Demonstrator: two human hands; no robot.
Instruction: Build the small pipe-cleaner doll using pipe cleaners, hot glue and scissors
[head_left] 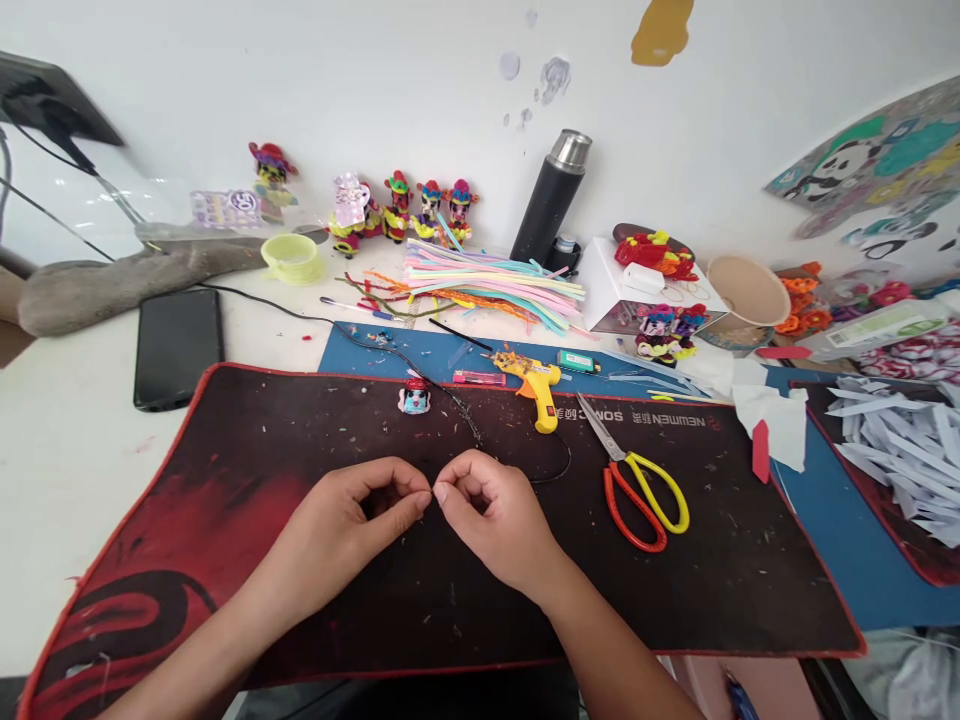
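My left hand (375, 510) and my right hand (487, 510) meet fingertip to fingertip over the black desk mat (720, 560). Each is closed in a pinch of thumb and forefinger. Whatever lies between the fingertips is too small to make out. Just beyond them sits a small doll head (415, 397) with a red top and a light blue face. A yellow glue gun (538, 388) lies past my right hand, its cable running across the mat. To the right rest scissors (637, 480) with one red and one yellow handle, blades slightly apart.
Pastel pipe cleaners (487, 283) are heaped at the back, near a black thermos (551, 195) and several small dolls (397, 207). A phone (178, 348) lies left, beside a driftwood piece (142, 270). White paper strips (904, 450) pile up at far right.
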